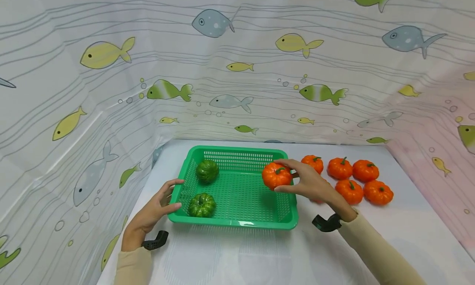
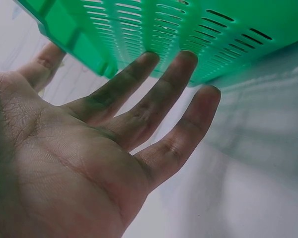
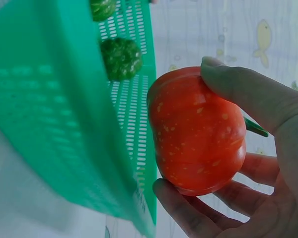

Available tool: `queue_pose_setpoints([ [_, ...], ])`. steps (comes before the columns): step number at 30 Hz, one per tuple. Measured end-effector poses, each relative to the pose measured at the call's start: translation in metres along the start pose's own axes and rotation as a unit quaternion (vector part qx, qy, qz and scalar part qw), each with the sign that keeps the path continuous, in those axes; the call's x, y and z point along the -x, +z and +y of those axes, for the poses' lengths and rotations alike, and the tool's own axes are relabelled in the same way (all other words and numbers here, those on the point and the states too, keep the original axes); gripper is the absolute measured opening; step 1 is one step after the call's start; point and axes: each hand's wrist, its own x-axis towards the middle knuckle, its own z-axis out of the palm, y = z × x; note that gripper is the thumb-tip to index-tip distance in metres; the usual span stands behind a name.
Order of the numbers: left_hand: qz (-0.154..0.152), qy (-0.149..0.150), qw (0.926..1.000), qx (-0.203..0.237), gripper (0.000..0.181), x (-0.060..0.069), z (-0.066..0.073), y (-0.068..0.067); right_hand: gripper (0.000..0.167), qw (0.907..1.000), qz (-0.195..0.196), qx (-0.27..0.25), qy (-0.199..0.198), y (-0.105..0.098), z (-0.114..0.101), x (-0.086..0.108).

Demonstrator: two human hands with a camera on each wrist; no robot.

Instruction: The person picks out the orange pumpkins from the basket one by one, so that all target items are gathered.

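My right hand [image 1: 306,182] grips a small orange pumpkin [image 1: 276,176] with a green stem, held above the right end of a green plastic basket [image 1: 233,224]. The right wrist view shows the thumb on one side of the orange pumpkin [image 3: 198,134] and fingers on the other. At the basket's left end is my left hand [image 1: 154,210], its fingertips at the rim. In the left wrist view, its extended fingers [image 2: 159,94] rest against the slotted outer wall [image 2: 154,29]. Inside the basket, two green pumpkins [image 1: 202,205] sit along the left side.
Several more orange pumpkins [image 1: 365,170] stand on the white table [image 1: 237,260] to the right of the basket. One is partly hidden behind my right hand. A fish-patterned curtain [image 1: 237,83] encloses the back and sides.
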Motion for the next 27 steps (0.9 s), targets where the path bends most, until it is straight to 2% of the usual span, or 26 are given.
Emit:
queue_pose_setpoints([
  [8,0.0,0.004,1.0,-0.006,0.068,0.0,-0.001,0.001,0.078,0.9992,0.025,-0.002,0.032,-0.008,0.008,0.023],
  [18,0.002,0.001,1.0,-0.001,0.067,-0.001,-0.001,0.001,0.075,0.997,0.059,0.001,0.049,-0.017,0.019,0.057],
  [27,0.01,-0.005,0.9999,0.0,0.067,0.001,0.0,0.001,0.075,0.9945,0.067,0.028,0.075,-0.021,0.032,0.09],
])
